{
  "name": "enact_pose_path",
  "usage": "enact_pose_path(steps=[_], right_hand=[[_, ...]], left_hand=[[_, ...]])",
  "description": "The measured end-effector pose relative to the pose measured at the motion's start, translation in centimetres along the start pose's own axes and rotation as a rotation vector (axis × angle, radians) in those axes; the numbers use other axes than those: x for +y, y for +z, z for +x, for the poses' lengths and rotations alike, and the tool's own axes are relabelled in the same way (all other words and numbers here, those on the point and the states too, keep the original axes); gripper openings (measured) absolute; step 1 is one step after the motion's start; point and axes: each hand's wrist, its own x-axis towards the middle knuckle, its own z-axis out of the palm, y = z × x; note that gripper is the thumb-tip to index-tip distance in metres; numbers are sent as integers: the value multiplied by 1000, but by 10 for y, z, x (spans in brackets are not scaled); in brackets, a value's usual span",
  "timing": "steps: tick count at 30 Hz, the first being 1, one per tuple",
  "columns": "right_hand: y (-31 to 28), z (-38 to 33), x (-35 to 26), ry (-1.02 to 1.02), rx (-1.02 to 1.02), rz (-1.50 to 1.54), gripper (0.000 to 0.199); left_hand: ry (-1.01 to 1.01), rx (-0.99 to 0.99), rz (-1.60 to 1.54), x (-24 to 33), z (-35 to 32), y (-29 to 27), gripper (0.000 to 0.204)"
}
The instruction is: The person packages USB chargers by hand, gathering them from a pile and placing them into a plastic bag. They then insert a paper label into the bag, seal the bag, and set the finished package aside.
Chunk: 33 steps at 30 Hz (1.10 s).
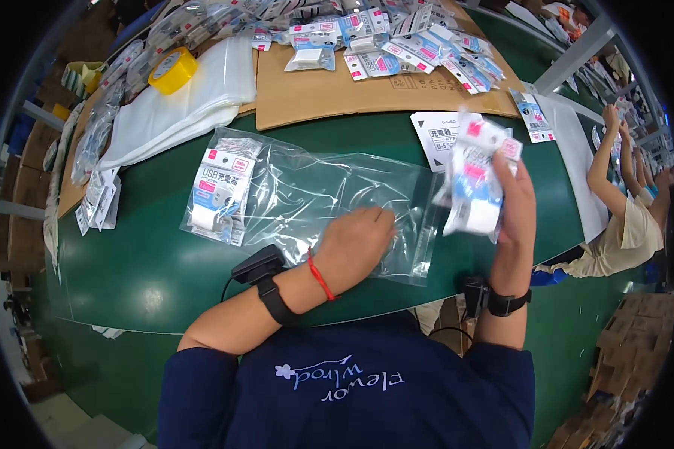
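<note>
We see the left hand (356, 247) flat, fingers spread, pressing a clear bag (329, 198) whose long axis runs sideways. One white-blue packet (221, 191) sits inside at its far-left end. The right hand (513, 202) clamps a stack of white-pink packets (478, 176), upright; count unclear.

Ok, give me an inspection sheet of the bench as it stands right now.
Surface: green table, with a cardboard sheet at the far side.
Job's things: clear plastic bag lying flat, a packet inside its left end; small stack of packets held up.
Clutter: heap of packets, yellow tape roll, white bags, paper slip.
Hands: left hand pressing on the bag; right hand gripping the stack.
Cables: thin black lead from the left wrist device.
Surroundings: another person seated at right; cartons on the floor.
</note>
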Motion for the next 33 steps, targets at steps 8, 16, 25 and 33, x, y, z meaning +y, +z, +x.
enact_pose_path(steps=[8,16,25,33], right_hand=[[8,-23,-9,348,-809,-762,46],[48,-7,47,323,-974,-777,53],[148,-16,89,513,-830,-265,47],[190,-42,136,284,-395,17,44]], left_hand=[[5,150,-92,15,2,-28,10],[189,165,-4,26,-7,-31,17],[253,110,59,52,-18,-41,22],[350,203,-125,55,-21,-36,23]])
